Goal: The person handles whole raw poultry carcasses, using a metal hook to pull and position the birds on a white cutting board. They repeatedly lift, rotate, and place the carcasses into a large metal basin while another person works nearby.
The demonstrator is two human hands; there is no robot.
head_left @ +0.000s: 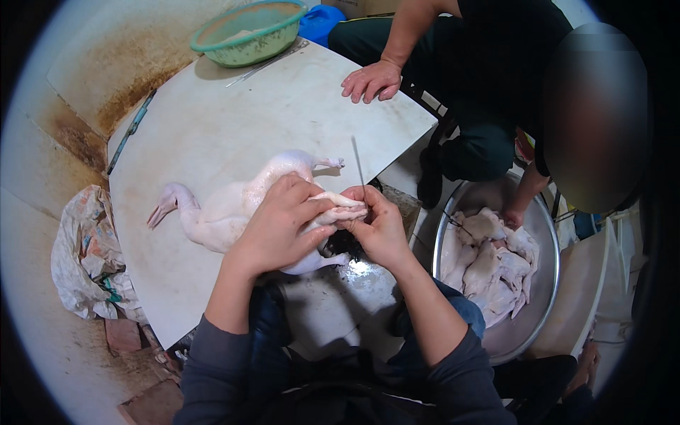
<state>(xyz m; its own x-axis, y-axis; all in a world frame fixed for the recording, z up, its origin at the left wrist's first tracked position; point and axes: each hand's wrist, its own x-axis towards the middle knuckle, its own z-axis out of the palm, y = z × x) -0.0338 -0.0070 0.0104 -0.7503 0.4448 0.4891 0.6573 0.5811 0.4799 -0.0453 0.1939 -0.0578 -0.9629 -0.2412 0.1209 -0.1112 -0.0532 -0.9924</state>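
A plucked, pale duck (pixel 225 212) lies on the white table (pixel 234 120), its head and neck toward the left. My left hand (pixel 273 227) is closed round the tail end, its fingers squeezing the folded skin and flesh. At that end my right hand (pixel 382 230) pinches a thin metal skewer (pixel 358 161), which stands up above the fingers. The skewer's lower tip is hidden among the fingers and skin. One leg sticks out beyond my left hand and the other below it, near the table's front edge.
A green basin (pixel 248 39) stands at the table's back edge, with a blue container (pixel 322 23) behind it. A co-worker's hand (pixel 375 81) rests on the far right edge; the other (pixel 513 216) reaches into a metal tub (pixel 556 283) of plucked birds (pixel 496 273). A crumpled sack (pixel 92 248) lies left.
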